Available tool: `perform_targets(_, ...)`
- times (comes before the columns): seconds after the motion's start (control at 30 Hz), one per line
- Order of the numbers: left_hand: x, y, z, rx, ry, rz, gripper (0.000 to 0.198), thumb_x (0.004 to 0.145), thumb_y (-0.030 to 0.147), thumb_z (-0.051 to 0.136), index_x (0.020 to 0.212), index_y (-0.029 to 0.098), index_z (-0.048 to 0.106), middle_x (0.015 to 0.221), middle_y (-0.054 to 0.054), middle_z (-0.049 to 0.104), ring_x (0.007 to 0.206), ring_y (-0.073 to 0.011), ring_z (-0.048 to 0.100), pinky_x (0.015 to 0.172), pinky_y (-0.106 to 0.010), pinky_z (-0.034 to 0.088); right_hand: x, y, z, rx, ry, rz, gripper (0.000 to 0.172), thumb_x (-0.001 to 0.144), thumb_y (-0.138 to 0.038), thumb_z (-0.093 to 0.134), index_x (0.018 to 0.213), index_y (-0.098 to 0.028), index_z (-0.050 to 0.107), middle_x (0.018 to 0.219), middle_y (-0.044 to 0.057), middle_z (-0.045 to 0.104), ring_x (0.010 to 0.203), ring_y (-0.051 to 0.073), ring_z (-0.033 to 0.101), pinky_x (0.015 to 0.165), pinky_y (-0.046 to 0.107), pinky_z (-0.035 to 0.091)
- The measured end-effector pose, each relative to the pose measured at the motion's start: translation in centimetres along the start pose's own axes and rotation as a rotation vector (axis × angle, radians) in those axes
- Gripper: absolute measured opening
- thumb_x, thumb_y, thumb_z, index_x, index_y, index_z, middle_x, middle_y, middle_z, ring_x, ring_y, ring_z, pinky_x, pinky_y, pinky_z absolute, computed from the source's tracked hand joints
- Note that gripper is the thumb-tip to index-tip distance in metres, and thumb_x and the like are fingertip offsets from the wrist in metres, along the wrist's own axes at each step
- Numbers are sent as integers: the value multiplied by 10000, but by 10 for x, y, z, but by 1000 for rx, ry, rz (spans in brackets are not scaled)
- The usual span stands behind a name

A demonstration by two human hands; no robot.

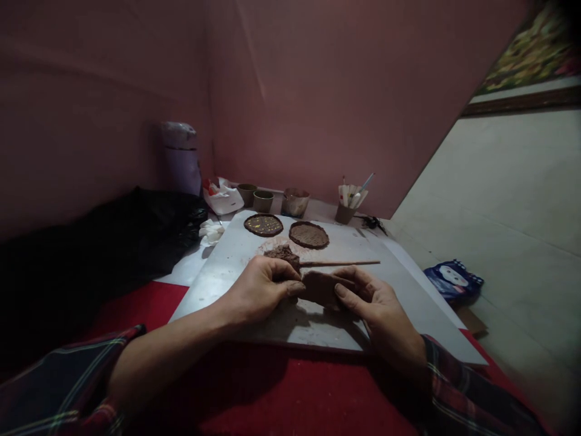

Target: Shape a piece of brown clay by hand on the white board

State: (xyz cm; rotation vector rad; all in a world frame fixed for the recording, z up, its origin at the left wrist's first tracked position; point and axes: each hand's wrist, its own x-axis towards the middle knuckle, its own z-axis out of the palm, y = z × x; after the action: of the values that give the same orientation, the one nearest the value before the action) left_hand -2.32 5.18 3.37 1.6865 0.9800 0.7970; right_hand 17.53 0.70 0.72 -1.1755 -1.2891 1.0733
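Note:
A flat brown clay slab [320, 288] is held up above the white board [390, 315] between both hands. My left hand [267, 287] pinches its left edge with thumb and fingers. At its right end, my right hand [370, 300] grips it, thumb on the near face and fingers behind. Just beyond the hands lies a rough lump of brown clay [285, 254], partly hidden by my left hand. A thin wooden stick [342, 263] extends rightward from beside the lump. Two round brown clay discs with raised rims lie farther back, the left one [263, 225] with yellow specks, the right one [309, 234] plain.
Along the back stand two small cups [263, 201], a smeared glass bowl [295, 203] and a cup of tools [345, 213]. A white container [223, 198], a purple bottle [182, 160] and black plastic [113, 236] are at the left. Red cloth [299, 393] lies nearest me.

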Motion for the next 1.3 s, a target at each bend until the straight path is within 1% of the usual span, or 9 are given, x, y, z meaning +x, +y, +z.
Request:
perform_targets(0.23,-4,7,-3,-100,-61,102,253,731,249,689,958,140,711,899,-52,710,754,-145,622,635,-226,485,-3,-3,0,-14,-49,-74,301,800,-449,663,965,-203,613,966,72,716,872,195,685,746,309,573)
perform_targets(0.4,-4,3,1,-144,-215,72,244,759,321,681,897,120,702,765,-48,692,655,-126,599,581,-220,470,-3,-7,3,-114,-81,-121,432,785,-503,660,1099,-215,587,982,91,711,850,198,683,700,307,567)
perform_targets(0.5,-3,2,2,-244,-154,67,249,759,332,683,873,111,669,733,-43,670,612,-118,585,567,-229,468,-1,-4,5,9,-45,-108,574,737,-566,684,1169,-216,543,1001,99,700,817,190,681,647,276,554)
perform_targets(0.6,-1,1,3,-312,-107,118,224,747,297,688,866,115,635,740,-29,652,615,-113,583,596,-244,480,2,-2,11,64,-53,-47,539,698,-525,736,1098,-200,575,931,71,695,713,159,652,573,250,525)
perform_targets(0.7,-1,2,3,-231,-75,186,162,727,246,686,811,122,626,752,-19,641,665,-117,584,632,-247,480,3,-4,17,3,-45,-51,390,728,-446,729,989,-178,620,854,47,687,670,144,625,585,259,516)
perform_targets(0.8,-2,4,3,-66,-46,258,100,714,194,669,790,133,648,779,-17,653,741,-135,591,685,-256,479,3,-9,18,-133,17,-180,294,770,-400,685,968,-185,648,885,46,696,774,175,641,693,298,529)
perform_targets(0.93,-3,1,3,96,-42,329,141,716,119,611,837,149,677,800,-14,672,763,-141,590,700,-250,461,1,-15,17,-374,60,-336,188,793,-327,658,922,-191,676,862,31,701,810,182,632,765,308,513)
perform_targets(1.13,0,-13,3,348,-25,354,155,695,89,591,804,154,679,774,-9,672,709,-143,565,639,-240,417,-2,-9,19,-439,-42,-358,229,816,-264,625,1033,-212,675,961,29,713,874,185,645,810,308,517)
perform_targets(1.3,0,-13,0,277,-72,299,188,700,89,568,824,155,693,796,-12,701,743,-156,604,661,-243,443,-1,-5,19,-396,-82,-316,302,799,-205,623,1098,-228,660,1050,38,709,970,204,649,890,363,515)
